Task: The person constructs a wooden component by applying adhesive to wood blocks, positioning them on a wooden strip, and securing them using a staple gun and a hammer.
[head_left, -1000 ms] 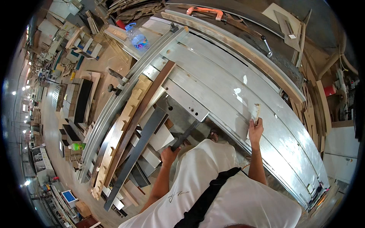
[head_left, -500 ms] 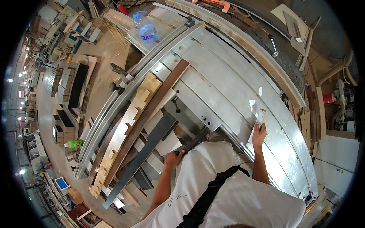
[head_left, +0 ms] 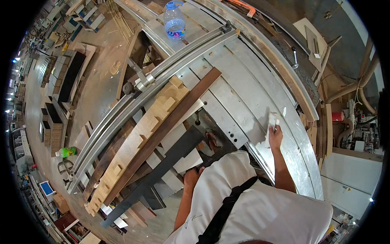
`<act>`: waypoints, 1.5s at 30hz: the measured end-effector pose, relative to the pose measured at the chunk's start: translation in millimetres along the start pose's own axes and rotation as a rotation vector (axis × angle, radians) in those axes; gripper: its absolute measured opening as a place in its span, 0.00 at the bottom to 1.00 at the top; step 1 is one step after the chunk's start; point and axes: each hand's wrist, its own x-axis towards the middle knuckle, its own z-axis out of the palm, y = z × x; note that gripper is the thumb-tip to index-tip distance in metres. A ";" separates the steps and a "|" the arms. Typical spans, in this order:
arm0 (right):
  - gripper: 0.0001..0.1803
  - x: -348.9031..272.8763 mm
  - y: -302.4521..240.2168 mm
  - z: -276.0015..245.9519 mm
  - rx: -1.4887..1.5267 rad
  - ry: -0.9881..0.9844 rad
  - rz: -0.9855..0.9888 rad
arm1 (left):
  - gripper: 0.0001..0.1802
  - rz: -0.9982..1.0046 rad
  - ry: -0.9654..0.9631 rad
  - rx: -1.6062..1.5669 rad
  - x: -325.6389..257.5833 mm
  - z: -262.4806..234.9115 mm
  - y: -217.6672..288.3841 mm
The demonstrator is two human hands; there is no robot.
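Head view: the right hand is holding a pale piece over the silvery metal counter, so handling seems to be under way rather than finished, since the piece is being kept in the grip and not lying released. A white patch is showing on the metal just beside it, at about 1 o'clock from the hand; whether it is marking something done or something left, the view is not telling, and no finished part is standing out. The pale piece is projecting from the right fingers toward 12 o'clock, its lower end disappearing within the narrow, closed-up grip; whether it is touching the metal is staying unclear. At about 8 o'clock from there, the left hand is resting at the near end of a dark bar, its fingers partly hidden, so how tightly they are closing cannot be told. Toward 9 o'clock from the right hand, a brown board and a notched wooden strip are lying side by side, while a plastic bottle is standing toward 10 or 11 o'clock.
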 end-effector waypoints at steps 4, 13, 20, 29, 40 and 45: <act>0.15 73.4 -68.4 51.9 0.148 -0.100 0.054 | 0.45 0.005 -0.014 0.057 4.3 1.1 -0.2; 0.45 269.9 -200.7 192.9 0.818 -0.024 0.095 | 0.39 -0.089 -0.039 -0.042 -0.1 -6.7 5.6; 0.29 320.7 -239.3 242.1 0.129 0.119 -0.226 | 0.36 -0.038 0.168 -0.073 -1.9 -1.9 16.1; 0.26 168.4 -189.1 171.7 -0.058 -0.029 -0.667 | 0.34 0.006 0.289 -0.027 -12.6 19.3 9.6; 0.15 -142.0 -56.4 27.4 -0.260 -0.282 -0.801 | 0.42 0.099 0.309 0.042 -10.5 13.0 1.6; 0.15 -246.7 23.8 25.3 -0.402 -0.948 -0.282 | 0.44 0.123 0.400 0.066 -12.4 26.4 -10.0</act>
